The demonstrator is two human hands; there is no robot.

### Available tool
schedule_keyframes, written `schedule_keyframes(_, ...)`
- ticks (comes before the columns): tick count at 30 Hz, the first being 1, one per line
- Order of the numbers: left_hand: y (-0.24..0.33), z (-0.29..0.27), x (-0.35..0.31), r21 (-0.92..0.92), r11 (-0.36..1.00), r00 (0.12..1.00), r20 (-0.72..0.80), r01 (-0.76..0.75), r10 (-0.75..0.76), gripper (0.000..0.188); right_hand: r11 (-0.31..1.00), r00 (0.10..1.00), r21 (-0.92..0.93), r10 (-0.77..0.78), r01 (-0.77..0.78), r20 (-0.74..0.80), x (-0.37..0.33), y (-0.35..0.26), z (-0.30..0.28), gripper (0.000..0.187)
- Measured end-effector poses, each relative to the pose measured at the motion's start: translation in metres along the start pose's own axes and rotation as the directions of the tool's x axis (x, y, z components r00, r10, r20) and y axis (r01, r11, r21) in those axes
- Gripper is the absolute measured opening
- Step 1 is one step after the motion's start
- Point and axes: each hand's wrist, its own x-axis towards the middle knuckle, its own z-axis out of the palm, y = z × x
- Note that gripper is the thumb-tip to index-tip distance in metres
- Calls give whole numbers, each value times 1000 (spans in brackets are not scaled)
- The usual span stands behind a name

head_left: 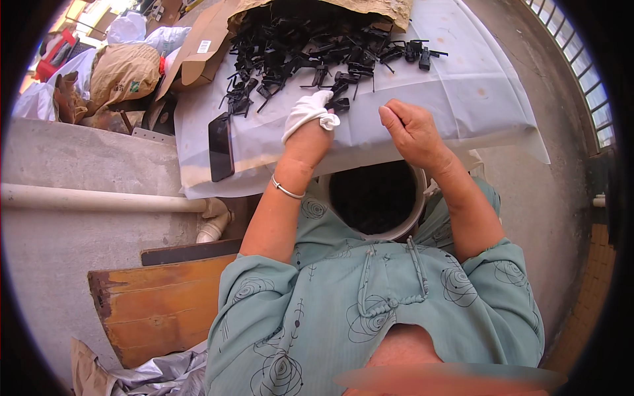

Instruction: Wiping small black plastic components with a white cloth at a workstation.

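Observation:
My left hand [309, 125], in a white cloth glove and with a bracelet at the wrist, is closed at the near side of the pile. A small black plastic part [339, 104] shows between its thumb and fingers. My right hand [415, 134] is bare and curled, its thumb pressed on the fingers, to the right over the table's near edge. Whatever it may hold is hidden. Beyond both hands lies a heap of black plastic parts [284, 56] with thin prongs, spilling from a brown paper sack [380, 8].
White sheeting [456, 99] covers the table, with a dark phone [220, 146] at left. Between my knees stands a pale bucket [420, 191] with dark contents. Left are a cardboard flap [198, 63], bags [125, 72], a pipe [99, 198] and a wooden board [158, 303].

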Motion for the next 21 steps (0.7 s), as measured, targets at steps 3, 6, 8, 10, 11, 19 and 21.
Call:
schedule_keyframes(3, 9, -2, -9, 20, 999, 1000, -15, -26, 26, 25, 998, 999, -51, -31, 31, -12, -1, 0, 1, 20)
schedule_keyframes(6, 14, -12, -6, 34, 998, 998, 36, -50, 49, 19, 994, 997, -85, -70, 72, 27, -3, -2, 4, 17)
schedule_keyframes(8, 22, -25, 1, -25, 1000, 980, 197, -6, 10, 19, 992, 996, -91, -82, 86, 45, -5, -4, 6, 16)
schedule_keyframes(10, 26, -28, 5, -45, 999, 965, 264, 20, -7, 21, 994, 994, -57, -87, 91, 66, -6, -6, 8, 13)
schedule_keyframes(11, 27, -29, 6, -59, 997, 945, 327, 55, -32, 23, 993, 993, -56, -96, 100, 66, -7, -10, 9, 13)
schedule_keyframes(19, 49, -28, -24, -779, 504, 921, 375, 374, -104, 30, 968, 966, 47, -241, 247, -94, -11, -20, 17, 15)
schedule_keyframes(21, 54, -25, -32, -892, 148, 905, 418, 426, -81, 29, 980, 971, 50, -184, 194, -153, -11, -20, 17, 15)
